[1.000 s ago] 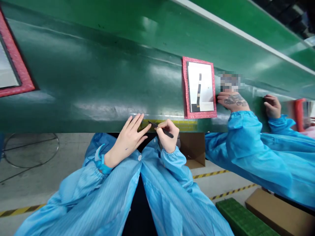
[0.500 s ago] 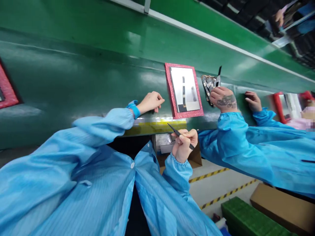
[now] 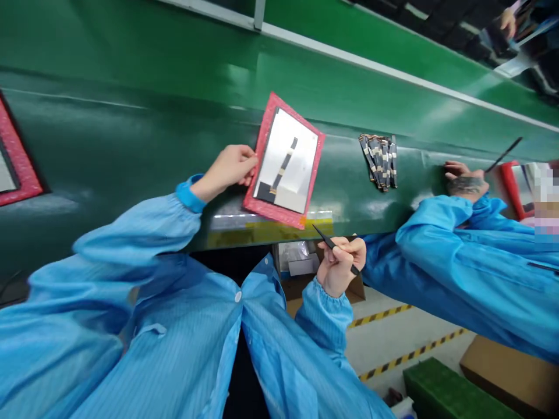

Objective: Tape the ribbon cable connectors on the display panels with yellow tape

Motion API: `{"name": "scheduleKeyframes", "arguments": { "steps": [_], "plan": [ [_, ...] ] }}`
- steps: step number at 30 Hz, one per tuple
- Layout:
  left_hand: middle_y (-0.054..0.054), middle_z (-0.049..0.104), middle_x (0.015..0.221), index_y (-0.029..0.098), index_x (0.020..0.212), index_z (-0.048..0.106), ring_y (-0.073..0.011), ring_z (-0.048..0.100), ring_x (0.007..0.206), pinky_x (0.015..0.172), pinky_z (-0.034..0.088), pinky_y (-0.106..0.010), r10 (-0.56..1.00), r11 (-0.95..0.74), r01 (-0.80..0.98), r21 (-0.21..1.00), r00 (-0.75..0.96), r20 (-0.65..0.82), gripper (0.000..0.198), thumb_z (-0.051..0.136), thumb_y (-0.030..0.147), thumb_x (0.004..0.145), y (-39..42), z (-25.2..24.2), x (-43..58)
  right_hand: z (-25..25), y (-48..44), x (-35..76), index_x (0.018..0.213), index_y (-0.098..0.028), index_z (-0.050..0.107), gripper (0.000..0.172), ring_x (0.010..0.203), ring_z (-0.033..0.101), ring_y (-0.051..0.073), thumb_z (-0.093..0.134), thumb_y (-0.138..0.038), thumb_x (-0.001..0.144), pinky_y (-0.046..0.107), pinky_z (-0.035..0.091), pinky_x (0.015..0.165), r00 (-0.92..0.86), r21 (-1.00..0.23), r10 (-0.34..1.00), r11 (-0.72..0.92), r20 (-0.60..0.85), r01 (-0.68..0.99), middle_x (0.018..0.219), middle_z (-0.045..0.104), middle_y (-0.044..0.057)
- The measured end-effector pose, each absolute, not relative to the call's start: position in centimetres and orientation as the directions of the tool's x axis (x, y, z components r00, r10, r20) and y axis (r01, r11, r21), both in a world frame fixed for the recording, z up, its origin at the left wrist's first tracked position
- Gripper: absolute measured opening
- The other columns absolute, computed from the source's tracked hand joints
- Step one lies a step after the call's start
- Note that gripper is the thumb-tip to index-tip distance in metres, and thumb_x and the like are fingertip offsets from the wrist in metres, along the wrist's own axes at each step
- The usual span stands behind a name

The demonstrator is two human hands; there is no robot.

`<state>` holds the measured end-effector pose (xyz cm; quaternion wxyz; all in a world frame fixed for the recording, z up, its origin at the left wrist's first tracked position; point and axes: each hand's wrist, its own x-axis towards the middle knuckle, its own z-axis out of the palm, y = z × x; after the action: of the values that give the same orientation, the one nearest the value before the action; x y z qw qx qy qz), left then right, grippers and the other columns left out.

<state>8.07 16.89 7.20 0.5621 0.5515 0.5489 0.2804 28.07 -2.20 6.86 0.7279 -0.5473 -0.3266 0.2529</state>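
left hand point(image 3: 227, 167) is pinching the edge of a pink foam mat point(image 3: 257, 169), which is lying tilted on the glossy green surface point(image 3: 131, 134). a white panel point(image 3: 290, 151) is sitting on the mat, with a narrow black-and-gold flex strip point(image 3: 283, 166) running across it. right hand point(image 3: 341, 266) is gripping slim black tweezers point(image 3: 334, 245), their tips pointing just short of the mat's lower corner. a bundle of striped flex strips point(image 3: 379, 162) is lying well to the right, with a co-worker's hand point(image 3: 463, 185) resting beyond it. risks: the hard tips could be scratching the smooth panel or snagging the thin strip if they stray; the soft mat could be sliding on the slick surface if the pinch loosens.
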Motion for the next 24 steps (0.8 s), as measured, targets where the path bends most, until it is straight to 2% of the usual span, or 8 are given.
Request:
{"name": "scheduleKeyframes", "arguments": {
  "steps": [4, 6, 7, 9, 11, 13, 17, 24],
  "plan": [
    [0.007, 0.054, 0.048, 0.017, 0.076, 0.056, -0.0076, 0.045, 0.036, 0.036, 0.031, -0.02, 0.912, 0.352, 0.279, 0.894, 0.114, -0.394, 0.018, 0.055, 0.005, 0.089, 13.3, 6.2, 1.8, 5.8, -0.7, 26.4, 0.063, -0.023, 0.046, 0.018, 0.035, 0.041, 0.007, 0.061, -0.015, 0.064, 0.021, 0.043, 0.041, 0.589, -0.973, 0.799, 0.213, 0.122, -0.087, 0.049, 0.053, -0.01],
    [0.006, 0.055, 0.051, 0.018, 0.08, 0.057, -0.0083, 0.047, 0.039, 0.038, 0.035, -0.021, 0.93, 0.343, 0.276, 0.898, 0.034, -0.366, 0.013, 0.057, 0.01, 0.089, 11.1, 5.0, 0.0, 5.0, 0.1, 24.9, 0.063, -0.024, 0.046, 0.018, 0.034, 0.04, 0.007, 0.061, -0.015, 0.064, 0.023, 0.046, 0.043, 0.536, -0.977, 0.84, 0.176, 0.084, -0.123, 0.048, 0.052, -0.01],
    [0.005, 0.058, 0.057, 0.019, 0.083, 0.058, -0.0092, 0.051, 0.044, 0.041, 0.039, -0.022, 0.953, 0.297, 0.288, 0.91, -0.033, -0.3, 0.009, 0.058, 0.013, 0.089, 9.9, 4.3, -0.6, 4.5, 0.5, 24.1, 0.063, -0.024, 0.045, 0.018, 0.035, 0.041, 0.008, 0.061, -0.016, 0.064, 0.023, 0.046, 0.044, 0.506, -0.981, 0.86, 0.148, 0.064, -0.128, 0.048, 0.052, -0.01],
    [0.001, 0.066, 0.075, 0.021, 0.09, 0.062, -0.0121, 0.061, 0.061, 0.05, 0.047, -0.024, 0.978, 0.147, 0.372, 0.916, -0.191, -0.079, 0.002, 0.06, 0.021, 0.089, 7.6, 3.1, -1.3, 3.6, 1.1, 22.4, 0.064, -0.024, 0.045, 0.019, 0.038, 0.048, 0.01, 0.063, -0.019, 0.065, 0.024, 0.045, 0.044, 0.441, -0.99, 0.897, 0.088, 0.031, -0.108, 0.05, 0.054, -0.008],
    [-0.003, 0.068, 0.094, 0.022, 0.097, 0.063, -0.0153, 0.064, 0.078, 0.061, 0.052, -0.027, 0.948, 0.02, 0.499, 0.866, -0.284, 0.142, 0.008, 0.06, 0.025, 0.089, 5.5, 2.2, -1.4, 2.7, 1.5, 20.8, 0.065, -0.025, 0.046, 0.019, 0.044, 0.055, 0.012, 0.065, -0.022, 0.067, 0.025, 0.046, 0.046, 0.389, -0.997, 0.921, 0.031, 0.002, -0.068, 0.055, 0.06, -0.006],
    [-0.005, 0.067, 0.099, 0.022, 0.1, 0.063, -0.0168, 0.063, 0.082, 0.068, 0.054, -0.03, 0.92, -0.032, 0.594, 0.804, -0.297, 0.256, 0.01, 0.059, 0.025, 0.091, 3.9, 1.6, -1.4, 2.0, 1.7, 19.5, 0.065, -0.025, 0.046, 0.019, 0.049, 0.059, 0.014, 0.065, -0.024, 0.067, 0.027, 0.049, 0.051, 0.353, -1.0, 0.935, -0.012, -0.021, -0.029, 0.059, 0.062, -0.004],
    [-0.006, 0.067, 0.094, 0.02, 0.097, 0.063, -0.0177, 0.061, 0.08, 0.074, 0.054, -0.034, 0.892, -0.1, 0.703, 0.704, -0.251, 0.377, 0.009, 0.055, 0.019, 0.093, 2.7, 0.9, -1.3, 1.3, 2.0, 17.8, 0.064, -0.024, 0.048, 0.017, 0.054, 0.061, 0.015, 0.065, -0.024, 0.067, 0.029, 0.052, 0.055, 0.327, -0.999, 0.944, -0.052, -0.049, 0.0, 0.061, 0.061, -0.003],
    [-0.008, 0.069, 0.096, 0.022, 0.098, 0.064, -0.0223, 0.066, 0.092, 0.08, 0.054, -0.038, 0.88, -0.168, 0.774, 0.611, -0.161, 0.446, 0.014, 0.053, 0.015, 0.092, 2.7, 0.2, -1.4, 1.0, 1.7, 17.1, 0.066, -0.024, 0.049, 0.017, 0.055, 0.061, 0.016, 0.065, -0.027, 0.071, 0.031, 0.053, 0.057, 0.325, -0.994, 0.945, -0.061, -0.027, 0.093, 0.062, 0.061, -0.002]
  ]
}}
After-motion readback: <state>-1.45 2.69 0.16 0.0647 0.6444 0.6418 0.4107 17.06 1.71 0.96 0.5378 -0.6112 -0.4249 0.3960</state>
